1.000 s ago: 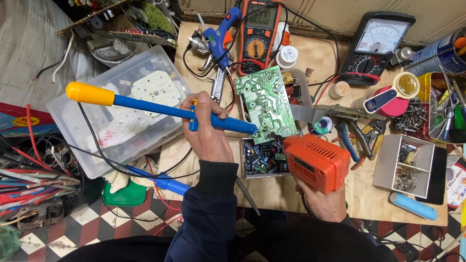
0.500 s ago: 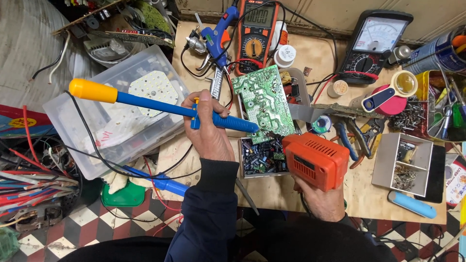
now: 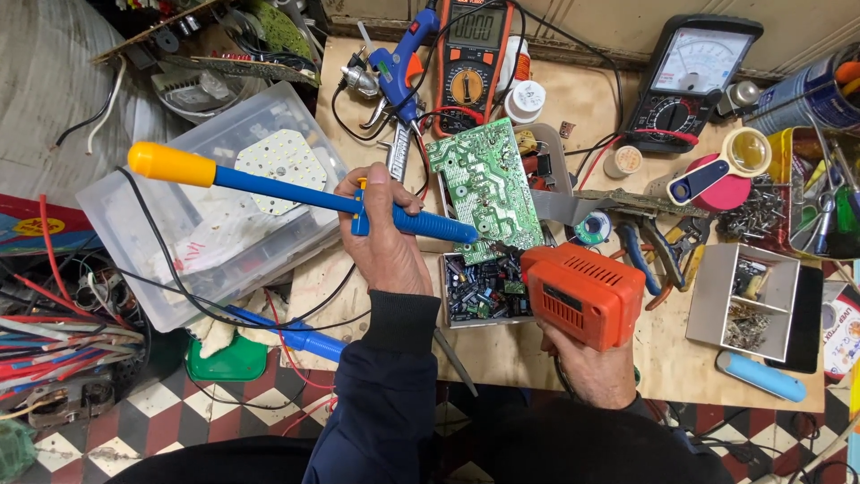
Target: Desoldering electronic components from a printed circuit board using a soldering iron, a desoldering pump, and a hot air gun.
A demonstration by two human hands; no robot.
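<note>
Circuit board [image 3: 484, 188] behind parts tray [image 3: 484, 291], multimeter [image 3: 472, 54] behind board, plastic bin [image 3: 206, 206] left

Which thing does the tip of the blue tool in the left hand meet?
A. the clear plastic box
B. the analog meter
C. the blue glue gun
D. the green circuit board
D: the blue desoldering pump held in the left hand points its tip at the lower edge of the green circuit board, beside the orange soldering gun in the right hand.
</note>
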